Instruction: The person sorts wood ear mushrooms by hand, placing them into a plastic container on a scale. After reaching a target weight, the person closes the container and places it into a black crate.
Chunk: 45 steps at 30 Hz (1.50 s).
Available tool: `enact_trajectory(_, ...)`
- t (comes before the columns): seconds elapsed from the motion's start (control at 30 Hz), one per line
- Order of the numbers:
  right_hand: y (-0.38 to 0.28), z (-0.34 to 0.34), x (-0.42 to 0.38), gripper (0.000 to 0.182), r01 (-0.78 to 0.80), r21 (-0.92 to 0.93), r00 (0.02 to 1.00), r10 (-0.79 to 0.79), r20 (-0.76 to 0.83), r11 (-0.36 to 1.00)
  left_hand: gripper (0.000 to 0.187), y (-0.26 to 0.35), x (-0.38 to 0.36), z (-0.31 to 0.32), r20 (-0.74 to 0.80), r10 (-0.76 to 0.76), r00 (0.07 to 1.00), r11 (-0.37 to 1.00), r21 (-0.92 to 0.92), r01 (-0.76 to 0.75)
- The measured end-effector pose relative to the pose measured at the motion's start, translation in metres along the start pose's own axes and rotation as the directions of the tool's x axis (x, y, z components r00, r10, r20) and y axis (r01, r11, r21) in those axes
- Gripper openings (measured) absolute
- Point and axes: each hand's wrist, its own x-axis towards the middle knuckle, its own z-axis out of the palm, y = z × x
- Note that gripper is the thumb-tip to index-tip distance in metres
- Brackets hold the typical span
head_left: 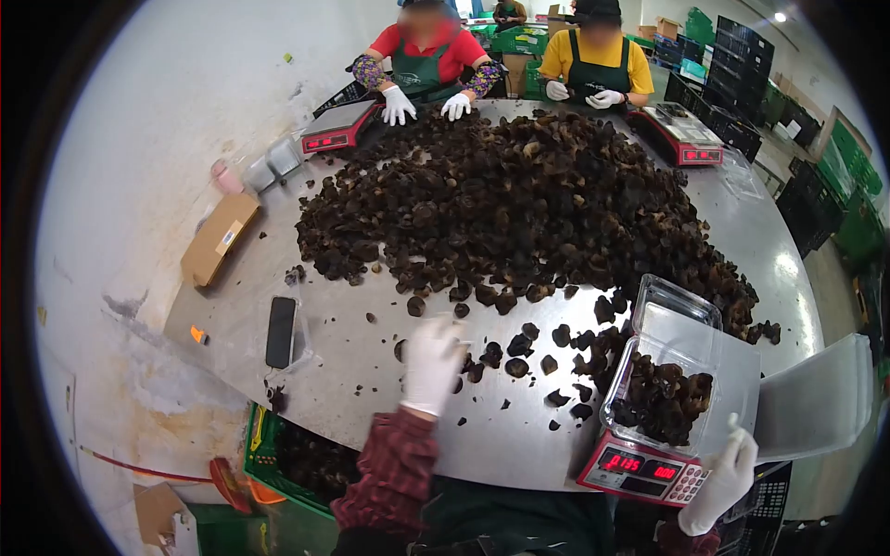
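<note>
My left hand (433, 364), in a white glove, is over the steel table among loose dark wood ear mushrooms (517, 367). Motion smears its fingers, so I cannot tell if they hold a piece. My right hand (723, 477), also gloved, is beside the red digital scale (640, 470), fingers stretched upward with nothing visible in them. On that scale sits a clear plastic box (616, 389) with its lid (680, 304) folded back, partly filled with mushrooms (665, 400). A big heap of the same mushrooms (519, 195) covers the table's middle and far side.
Across the table, two people in aprons and white gloves work near two more scales (340, 127) (681, 134). A phone (281, 332) and a cardboard box (221, 239) lie at left. Stacked clear trays (816, 398) stand at right. A green crate (264, 454) sits below the near edge.
</note>
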Motion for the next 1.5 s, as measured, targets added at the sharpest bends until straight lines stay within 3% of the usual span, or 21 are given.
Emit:
enact_trajectory(0.07, -0.018, 0.015, -0.031, 0.008, 0.164, -0.095, 0.973, -0.145, 0.182, 0.982, 0.029, -0.053, -0.026, -0.004, -0.036, -0.194, 0.980, 0.953, 0.230, 0.197)
enact_trajectory(0.13, -0.017, 0.042, -0.059, 0.007, 0.373, 0.063, 0.789, -0.353, 0.502, 0.925, 0.029, -0.101, -0.047, -0.003, 0.120, -0.249, 0.961, 0.965, 0.111, 0.236)
enact_trajectory(0.2, -0.025, 0.088, -0.076, 0.016, 0.610, 0.072, 0.549, -0.486, 0.680, 0.789, 0.021, -0.122, -0.053, -0.009, 0.041, -0.217, 0.975, 0.974, -0.060, 0.219)
enact_trajectory(0.27, -0.006, 0.133, -0.091, 0.016, 0.664, 0.032, 0.437, -0.422, 0.794, 0.747, 0.019, -0.130, -0.047, -0.017, 0.001, -0.346, 0.938, 0.928, -0.150, 0.342)
enact_trajectory(0.33, 0.020, 0.177, -0.099, 0.018, 0.636, 0.083, 0.431, -0.442, 0.787, 0.768, 0.017, -0.138, -0.048, -0.017, -0.031, -0.396, 0.918, 0.906, -0.174, 0.386)
enact_trajectory(0.4, 0.053, 0.222, -0.104, 0.031, 0.664, 0.119, 0.452, -0.522, 0.723, 0.738, 0.016, -0.138, -0.047, -0.018, 0.057, -0.571, 0.819, 0.732, -0.416, 0.540)
enact_trajectory(0.47, 0.057, 0.245, -0.106, 0.030, 0.735, 0.021, 0.426, -0.486, 0.763, 0.678, 0.025, -0.097, -0.042, -0.026, 0.130, -0.552, 0.824, 0.513, -0.726, 0.458)
enact_trajectory(0.6, 0.069, 0.262, -0.107, 0.020, 0.767, 0.059, 0.417, -0.566, 0.711, 0.639, 0.031, -0.043, -0.048, -0.026, 0.297, -0.561, 0.773, 0.283, -0.808, 0.516)
enact_trajectory(0.63, 0.063, 0.262, -0.108, 0.020, 0.768, 0.054, 0.418, -0.563, 0.713, 0.638, 0.030, -0.040, -0.051, -0.022, 0.176, -0.486, 0.856, 0.573, -0.675, 0.465)
enact_trajectory(0.67, 0.057, 0.263, -0.108, 0.018, 0.734, 0.082, 0.439, -0.563, 0.700, 0.674, 0.030, -0.038, -0.049, -0.017, 0.180, -0.486, 0.855, 0.570, -0.676, 0.466)
enact_trajectory(0.73, 0.044, 0.268, -0.109, 0.015, 0.699, 0.108, 0.458, -0.559, 0.691, 0.707, 0.036, -0.032, -0.042, -0.008, 0.052, -0.243, 0.969, 0.879, -0.411, 0.242)
enact_trajectory(0.8, 0.032, 0.274, -0.113, 0.006, 0.747, 0.140, 0.331, -0.547, 0.769, 0.650, 0.042, -0.034, -0.035, 0.006, 0.052, -0.196, 0.979, 0.913, -0.355, 0.201)
enact_trajectory(0.83, 0.043, 0.283, -0.116, 0.005, 0.742, 0.178, 0.328, -0.582, 0.744, 0.646, 0.039, -0.037, -0.032, 0.013, 0.141, -0.103, 0.985, 0.975, -0.182, 0.128)
enact_trajectory(0.87, 0.048, 0.287, -0.117, 0.005, 0.743, 0.179, 0.328, -0.584, 0.743, 0.645, 0.037, -0.041, -0.028, 0.021, 0.241, -0.026, 0.970, 0.999, -0.012, 0.030)
enact_trajectory(0.93, 0.057, 0.292, -0.119, 0.004, 0.762, 0.145, 0.311, -0.553, 0.773, 0.631, 0.032, -0.058, -0.021, 0.032, 0.243, -0.188, 0.952, 0.982, 0.052, 0.181)
enact_trajectory(1.03, 0.066, 0.281, -0.124, 0.003, 0.772, 0.075, 0.380, -0.552, 0.742, 0.632, 0.031, -0.081, -0.016, 0.018, 0.103, -0.197, 0.975, 0.974, -0.092, 0.207)
enact_trajectory(1.13, 0.064, 0.259, -0.129, 0.005, 0.752, 0.001, 0.452, -0.517, 0.727, 0.659, 0.028, -0.050, -0.020, -0.013, 0.082, -0.199, 0.977, 0.958, -0.195, 0.211)
enact_trajectory(1.23, 0.057, 0.228, -0.137, 0.011, 0.687, 0.019, 0.472, -0.465, 0.749, 0.726, 0.027, -0.018, -0.048, -0.011, 0.147, -0.075, 0.986, 0.968, -0.226, 0.107)
enact_trajectory(1.37, 0.037, 0.186, -0.136, 0.007, 0.693, 0.039, 0.470, -0.492, 0.733, 0.720, 0.032, 0.012, -0.063, 0.015, 0.216, 0.042, 0.975, 0.998, -0.061, -0.030)
enact_trajectory(1.47, 0.022, 0.156, -0.126, 0.011, 0.675, 0.012, 0.490, -0.460, 0.741, 0.738, 0.027, 0.007, -0.059, 0.037, 0.308, 0.037, 0.951, 0.999, -0.004, -0.037)
enact_trajectory(1.5, 0.015, 0.143, -0.119, 0.012, 0.677, 0.038, 0.489, -0.488, 0.723, 0.735, 0.017, 0.007, -0.054, 0.040, 0.357, 0.008, 0.934, 0.995, -0.093, 0.027)
